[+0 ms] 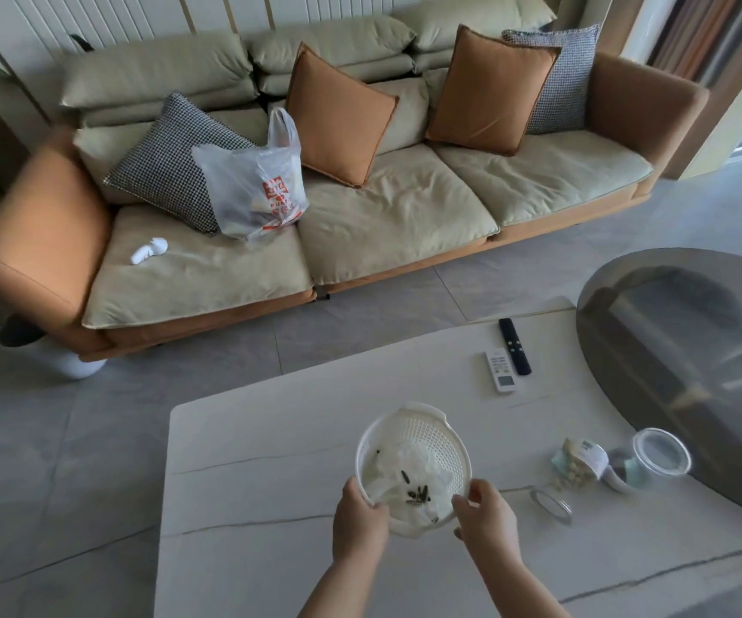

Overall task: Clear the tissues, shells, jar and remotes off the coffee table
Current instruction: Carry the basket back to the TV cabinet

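Left hand [359, 524] closed, fingers curled inward, thumb uppermost, right hand [487, 519] closed in a pinch, fingertips [460, 501] bent toward the left, both bare forearms extended forward, converging, wrists straight

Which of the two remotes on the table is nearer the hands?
The white remote with a small screen. It lies closer to the person and the white basket than the slim black remote, which sits just beyond it, toward the sofa.

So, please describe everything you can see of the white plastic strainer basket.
The white plastic strainer basket is round, with perforated walls and a small rim handle on its far side. It holds crumpled white tissues and dark shells. The left hand and right hand grip its near rim over the pale coffee table.
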A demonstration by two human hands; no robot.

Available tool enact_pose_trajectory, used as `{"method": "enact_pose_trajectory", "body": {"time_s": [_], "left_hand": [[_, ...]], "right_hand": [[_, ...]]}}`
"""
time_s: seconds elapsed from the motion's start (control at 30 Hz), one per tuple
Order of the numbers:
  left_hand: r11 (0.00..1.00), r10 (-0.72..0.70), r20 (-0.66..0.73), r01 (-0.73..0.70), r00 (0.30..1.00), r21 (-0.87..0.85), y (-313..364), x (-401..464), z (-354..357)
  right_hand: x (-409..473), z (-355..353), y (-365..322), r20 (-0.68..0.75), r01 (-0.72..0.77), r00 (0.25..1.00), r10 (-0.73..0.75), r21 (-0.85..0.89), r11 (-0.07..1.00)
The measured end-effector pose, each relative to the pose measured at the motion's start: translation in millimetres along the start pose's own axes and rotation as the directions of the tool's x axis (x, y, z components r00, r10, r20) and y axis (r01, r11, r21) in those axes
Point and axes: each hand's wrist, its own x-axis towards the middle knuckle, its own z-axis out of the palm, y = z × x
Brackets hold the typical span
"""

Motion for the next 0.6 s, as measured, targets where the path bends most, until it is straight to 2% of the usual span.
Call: {"method": "enact_pose_trajectory", "body": {"time_s": [0.23, 0.43, 0.6], "left_hand": [[0.996, 0.061, 0.078, -0.066, 0.995, 0.067, 6.8, -65.6, -19.5], [0.995, 0.098, 0.200, -0.095, 0.975, -0.026, 3.6, -99.7, -38.4], [0.980, 0.189, 0.268, -0.200, 0.945, 0.012, 6.4, -123.2, -55.3]], "right_hand": [[-64.3, -42.0, 1.1, -0.044, -0.037, 0.998, 0.044, 0.152, 0.988], [-114.1, -60.1, 7.0, -0.139, -0.069, 0.984, 0.111, 0.274, 0.959], [-165.4, -64.8, 12.3, -0.207, -0.064, 0.967, 0.151, 0.376, 0.924]]}}
